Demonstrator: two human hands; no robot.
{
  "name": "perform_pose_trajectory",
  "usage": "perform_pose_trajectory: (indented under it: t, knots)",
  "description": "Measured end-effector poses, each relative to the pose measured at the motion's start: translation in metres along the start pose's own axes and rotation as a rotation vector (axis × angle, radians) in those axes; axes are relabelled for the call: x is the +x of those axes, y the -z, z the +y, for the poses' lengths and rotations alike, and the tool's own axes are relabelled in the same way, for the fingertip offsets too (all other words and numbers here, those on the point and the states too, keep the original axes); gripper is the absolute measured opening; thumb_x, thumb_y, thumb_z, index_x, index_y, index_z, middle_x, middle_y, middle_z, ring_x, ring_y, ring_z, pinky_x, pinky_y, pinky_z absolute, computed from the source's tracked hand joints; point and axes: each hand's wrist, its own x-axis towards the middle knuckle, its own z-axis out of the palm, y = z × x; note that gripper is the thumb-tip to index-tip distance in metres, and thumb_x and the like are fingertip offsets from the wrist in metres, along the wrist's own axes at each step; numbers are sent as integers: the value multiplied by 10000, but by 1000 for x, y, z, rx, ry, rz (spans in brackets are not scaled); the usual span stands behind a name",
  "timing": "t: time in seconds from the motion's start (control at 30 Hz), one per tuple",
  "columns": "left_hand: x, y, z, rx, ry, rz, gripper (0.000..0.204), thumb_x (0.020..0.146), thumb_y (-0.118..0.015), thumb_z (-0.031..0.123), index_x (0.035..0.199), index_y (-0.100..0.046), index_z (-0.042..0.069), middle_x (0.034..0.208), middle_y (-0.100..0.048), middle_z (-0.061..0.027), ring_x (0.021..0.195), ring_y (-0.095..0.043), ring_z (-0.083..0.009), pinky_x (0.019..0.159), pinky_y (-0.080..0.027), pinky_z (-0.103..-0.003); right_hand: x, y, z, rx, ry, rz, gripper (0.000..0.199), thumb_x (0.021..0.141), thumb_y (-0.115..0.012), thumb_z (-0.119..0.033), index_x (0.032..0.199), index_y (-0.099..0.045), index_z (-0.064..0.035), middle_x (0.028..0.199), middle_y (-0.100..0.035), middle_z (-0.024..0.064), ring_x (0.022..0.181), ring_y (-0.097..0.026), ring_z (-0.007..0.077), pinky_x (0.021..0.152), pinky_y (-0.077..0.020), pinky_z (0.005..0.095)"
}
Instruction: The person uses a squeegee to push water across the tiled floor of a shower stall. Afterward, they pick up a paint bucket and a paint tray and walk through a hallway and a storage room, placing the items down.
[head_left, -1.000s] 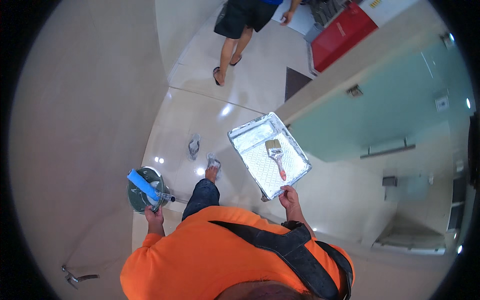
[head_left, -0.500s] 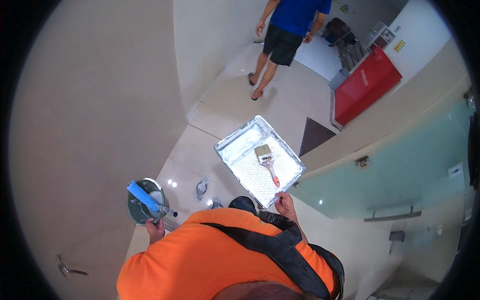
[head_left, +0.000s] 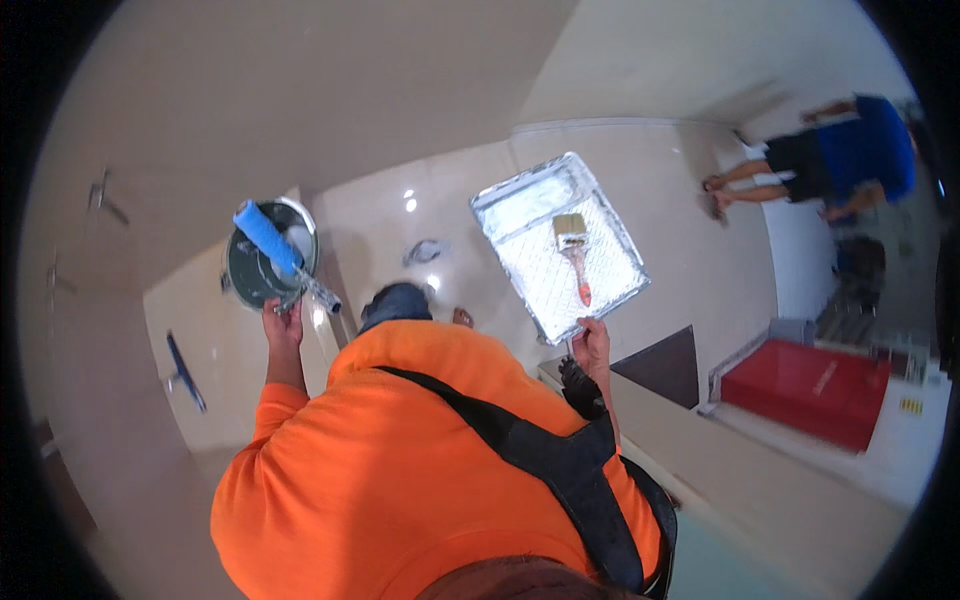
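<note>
Paint tray: foil-lined, rectangular, held out in front and to the right, above the pale tiled floor; carried level as far as can be told.
Brush: lies inside the tray, bristles toward the far end, orange handle pointing back at the person.
Right hand: grip closed on the tray's near rim, fingers curled under the edge.
Paint can: round, dark green inside, held out to the left, near a pale wall.
Roller: blue sleeve resting across the can's mouth, metal frame sticking out toward the person.
Left hand: grip wrapped at the can's near edge; whether it pinches the bail or the roller frame too, I cannot tell.
Step in hand: judged to be carrying, both loads aloft, nothing set down.
Next move calls for: a flat spot to land the tray without tipping the brush; the can kept upright so the roller does not slide off.
Surroundings: another person in a blue top stands well apart at far right; red box on the floor lower right.
</note>
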Motion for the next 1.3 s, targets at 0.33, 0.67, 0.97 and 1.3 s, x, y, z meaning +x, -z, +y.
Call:
perform_pose_trajectory:
  t: [0.33,0.67,0.97,1.3]
  knots:
    - [-29,677,154,-124,-23,92,312,759,-548,47,1049,-457,-26,1065,-560,-193,972,-595,-341,904,-529,-469,-354,177,509,65,-44,-87,393,713,-561,72,1102,-559,13,1062,-624,108,1035,-585,253,932,-448,379]
    - [-47,839,203,-183,-18,19,239,796,-516,51,1015,-477,-36,1048,-559,-188,984,-586,-340,930,-511,-472,-473,213,638,8,3,-91,454,692,-551,51,1145,-525,52,1120,-610,129,1076,-573,268,972,-430,383]
    - [86,680,-43,-69,0,-19,342,762,-563,34,1084,-461,-18,1095,-551,-164,1008,-574,-306,912,-510,-441,-171,273,545,34,48,-91,459,698,-568,61,1152,-508,25,1104,-601,114,1061,-572,245,961,-440,358]
    - [72,1241,198,-115,-33,-71,353,752,-575,39,1084,-466,-17,1088,-568,-175,1013,-587,-317,934,-505,-450,-524,351,1004,-13,33,-134,339,690,-565,68,1023,-559,8,1042,-604,109,996,-588,250,890,-472,372]
